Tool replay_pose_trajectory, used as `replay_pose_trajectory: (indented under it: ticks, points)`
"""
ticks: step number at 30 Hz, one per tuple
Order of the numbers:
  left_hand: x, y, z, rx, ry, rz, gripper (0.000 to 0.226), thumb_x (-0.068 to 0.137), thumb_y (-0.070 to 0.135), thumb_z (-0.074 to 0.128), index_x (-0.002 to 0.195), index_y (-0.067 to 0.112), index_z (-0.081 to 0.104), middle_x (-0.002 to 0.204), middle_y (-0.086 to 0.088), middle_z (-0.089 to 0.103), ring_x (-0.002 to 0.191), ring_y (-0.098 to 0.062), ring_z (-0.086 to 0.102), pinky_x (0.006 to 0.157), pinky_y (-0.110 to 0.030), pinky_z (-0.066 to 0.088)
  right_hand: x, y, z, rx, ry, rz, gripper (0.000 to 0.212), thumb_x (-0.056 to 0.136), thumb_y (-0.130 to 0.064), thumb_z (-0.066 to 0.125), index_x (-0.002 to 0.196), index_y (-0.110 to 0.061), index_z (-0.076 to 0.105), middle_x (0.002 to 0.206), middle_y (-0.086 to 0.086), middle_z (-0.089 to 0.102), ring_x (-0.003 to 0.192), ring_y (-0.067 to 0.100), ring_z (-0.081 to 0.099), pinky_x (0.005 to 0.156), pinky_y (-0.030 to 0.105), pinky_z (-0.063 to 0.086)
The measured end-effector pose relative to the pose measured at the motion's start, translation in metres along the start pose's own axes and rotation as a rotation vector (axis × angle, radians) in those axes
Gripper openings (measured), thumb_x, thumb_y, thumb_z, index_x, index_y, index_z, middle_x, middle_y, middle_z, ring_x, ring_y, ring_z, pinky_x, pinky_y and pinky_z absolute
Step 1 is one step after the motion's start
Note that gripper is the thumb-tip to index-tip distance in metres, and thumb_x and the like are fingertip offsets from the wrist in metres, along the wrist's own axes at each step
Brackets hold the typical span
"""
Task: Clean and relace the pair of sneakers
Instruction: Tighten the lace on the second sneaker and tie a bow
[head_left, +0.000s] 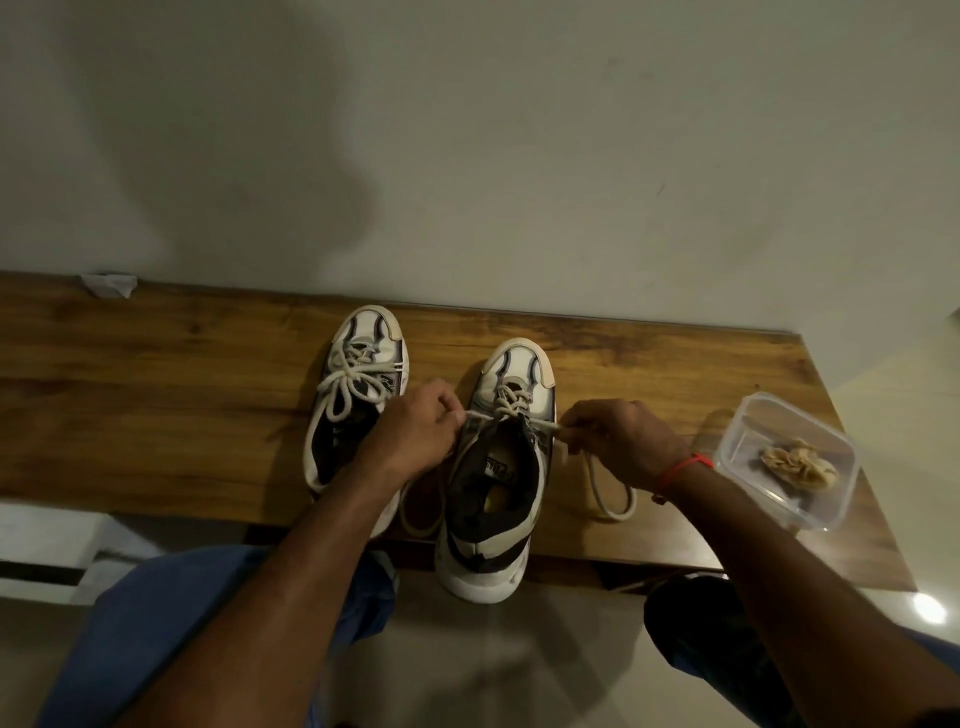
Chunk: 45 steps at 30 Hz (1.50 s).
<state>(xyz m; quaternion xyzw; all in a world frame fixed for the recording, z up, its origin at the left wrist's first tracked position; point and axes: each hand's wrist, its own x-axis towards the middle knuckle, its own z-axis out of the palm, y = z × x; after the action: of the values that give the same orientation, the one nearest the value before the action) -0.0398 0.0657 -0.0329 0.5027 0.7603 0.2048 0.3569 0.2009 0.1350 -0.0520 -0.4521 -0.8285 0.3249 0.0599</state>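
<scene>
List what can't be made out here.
- Head view: heel of the left sneaker, hidden behind the left forearm.
- Lace ends inside the left hand and right hand: curled fingers hide them.
- Insole label in the right sneaker: too small to read.
- Crumpled item in the plastic container: unidentifiable.

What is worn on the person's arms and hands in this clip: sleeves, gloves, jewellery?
Both forearms are bare, with no sleeves showing and no gloves. The right hand has a thin red thread band around its wrist. The left hand and its wrist carry nothing visible.
</scene>
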Motion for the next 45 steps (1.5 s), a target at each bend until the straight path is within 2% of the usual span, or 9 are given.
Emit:
replay_pose_trajectory:
  ticks: [7, 13, 17, 20, 23, 27, 32, 38, 45]
  points:
    - [-0.012, 0.044, 0.0, -0.97, 0.052, -0.013, 0.019, 0.104, 0.016, 0.054, 0.121, 0.015, 0.061, 0.111, -0.003, 0.076, 0.106, -0.018, 0.072, 0.069, -0.023, 0.055, -0.002, -0.04, -0.021, 1.109, -0.009, 0.275, 0.012, 0.096, -0.017, 0.06, 0.102, -0.008, 0.065, 0.076, 0.008, 0.064, 0.061, 0.022, 0.057, 0.058, 0.033, 0.051]
    - [-0.031, 0.092, -0.029, -0.976, 0.274, 0.309, 0.021, 0.104, 0.004, 0.051, 0.123, 0.007, 0.06, 0.106, -0.009, 0.075, 0.09, -0.015, 0.074, 0.083, -0.026, 0.059, -0.016, -0.083, -0.061, 1.496, -0.032, 0.111, 0.033, 0.092, 0.003, 0.041, 0.117, 0.001, 0.063, 0.098, 0.017, 0.067, 0.077, 0.027, 0.067, 0.07, 0.038, 0.06]
    - [-0.055, 0.132, -0.057, -0.98, 0.305, 0.392, 0.017, 0.103, 0.007, 0.055, 0.117, 0.012, 0.062, 0.104, -0.004, 0.077, 0.089, -0.015, 0.075, 0.077, -0.027, 0.058, -0.03, -0.124, -0.092, 1.39, 0.13, -0.024, 0.032, 0.093, 0.013, 0.049, 0.12, 0.002, 0.063, 0.107, 0.02, 0.071, 0.091, 0.031, 0.07, 0.085, 0.042, 0.06]
    - [-0.075, 0.155, -0.079, -0.974, 0.363, 0.457, 0.016, 0.102, 0.007, 0.056, 0.116, 0.014, 0.06, 0.098, -0.001, 0.078, 0.086, -0.015, 0.075, 0.077, -0.027, 0.058, -0.039, -0.154, -0.111, 1.097, 0.308, -0.048, 0.018, 0.098, -0.009, 0.059, 0.11, -0.001, 0.068, 0.098, 0.018, 0.074, 0.079, 0.029, 0.068, 0.069, 0.036, 0.058]
    - [-0.095, 0.171, -0.094, -0.92, 0.398, 0.505, 0.023, 0.101, 0.014, 0.061, 0.122, 0.023, 0.058, 0.096, 0.004, 0.079, 0.088, -0.01, 0.075, 0.083, -0.028, 0.057, -0.047, -0.179, -0.129, 0.813, 0.514, -0.097, 0.025, 0.099, -0.026, 0.059, 0.094, -0.006, 0.075, 0.065, 0.005, 0.066, 0.054, 0.015, 0.053, 0.052, 0.028, 0.046]
    - [-0.118, 0.182, -0.107, -0.925, 0.408, 0.512, 0.025, 0.098, 0.017, 0.065, 0.123, 0.015, 0.065, 0.096, 0.004, 0.079, 0.089, -0.01, 0.076, 0.093, -0.035, 0.058, -0.061, -0.21, -0.145, 0.647, 0.692, -0.154, 0.028, 0.097, -0.037, 0.061, 0.089, -0.015, 0.078, 0.058, -0.017, 0.061, 0.056, -0.003, 0.053, 0.064, 0.025, 0.047]
    - [-0.135, 0.19, -0.114, -0.962, 0.44, 0.453, 0.019, 0.092, 0.019, 0.073, 0.111, 0.016, 0.072, 0.098, 0.003, 0.078, 0.088, -0.009, 0.076, 0.087, -0.034, 0.061, -0.07, -0.229, -0.149, 0.621, 0.8, -0.166, 0.026, 0.095, -0.039, 0.063, 0.106, -0.019, 0.076, 0.103, -0.001, 0.073, 0.092, 0.013, 0.066, 0.083, 0.035, 0.056]
    - [-0.145, 0.195, -0.113, -1.009, 0.438, 0.363, 0.016, 0.091, 0.029, 0.075, 0.106, 0.024, 0.075, 0.104, 0.01, 0.074, 0.101, -0.007, 0.066, 0.092, -0.037, 0.056, -0.077, -0.234, -0.15, 0.614, 0.738, -0.204, 0.022, 0.097, -0.028, 0.062, 0.109, -0.016, 0.076, 0.09, -0.001, 0.073, 0.073, 0.007, 0.06, 0.074, 0.031, 0.054]
    - [-0.147, 0.2, -0.113, -1.058, 0.411, 0.347, 0.018, 0.089, 0.027, 0.077, 0.107, 0.023, 0.076, 0.098, 0.011, 0.073, 0.096, -0.006, 0.064, 0.068, -0.021, 0.044, -0.078, -0.235, -0.148, 0.59, 0.681, -0.218, 0.025, 0.098, -0.029, 0.06, 0.116, -0.017, 0.074, 0.1, -0.003, 0.073, 0.077, 0.001, 0.06, 0.074, 0.025, 0.05]
